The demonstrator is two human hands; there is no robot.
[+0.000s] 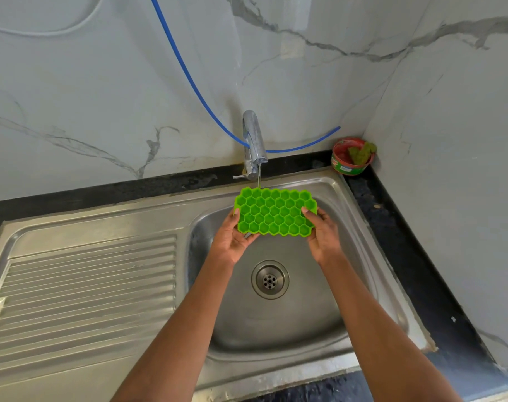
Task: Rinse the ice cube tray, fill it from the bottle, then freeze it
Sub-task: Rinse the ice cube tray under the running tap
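Steel sink (276,323) fills the near half, drainboard (84,285) with ribs on the left, round drain (270,280) in the basin. Two bare forearms reach in from the near edge over the basin. Left hand (232,239) grips the left end of the green tray (276,211), thumb on top at the edge, fingers (251,237) curled under the near corner. Right hand (323,235) grips the right end, thumb on the top face, rest of that hand under the tray. Tray is hexagon-celled, cells up, held above the basin's far side, roughly level. Thin stream of water (259,177) falls from the chrome tap (254,140) onto the tray's far edge. Tap stands at the sink's far rim, lever to its left. Black table (406,242) runs along the far and right sides. Red tub (351,156) with a green scrubber (362,152) inside sits in the far right corner. Blue hose (194,82) hangs across the marble wall (102,82) behind the tap.
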